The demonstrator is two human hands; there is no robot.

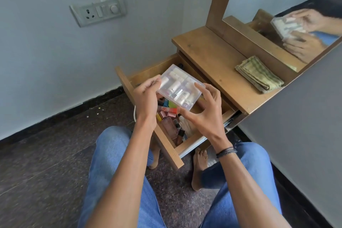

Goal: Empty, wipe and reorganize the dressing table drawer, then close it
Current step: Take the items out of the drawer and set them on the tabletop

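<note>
In the middle of the frame the person holds a clear plastic box (180, 86) of small pale bottles, tilted and lifted above the open drawer (193, 139). The left hand (146, 98) pinches the box's left edge between thumb and curled fingers. The right hand (205, 113) cups the opposite end, with spread fingertips (198, 85) on the upper right corner and the thumb against the near corner. The box sits between the two hands, gripped by both. Under it the drawer stands pulled far out toward the bottom of the frame, over the person's knees, with loose cosmetics (169, 116) crowding its lower left part. The stretch beneath the box seems bare wood, though the box hides most of it. Up and to the right, the dressing table top (212, 55) is bare near its left end, and a folded checked cloth (259, 74) lies further right, near the front edge. Behind it the mirror (296, 15) reflects the hands and box. A switch panel (98, 12) is on the wall at upper left.
</note>
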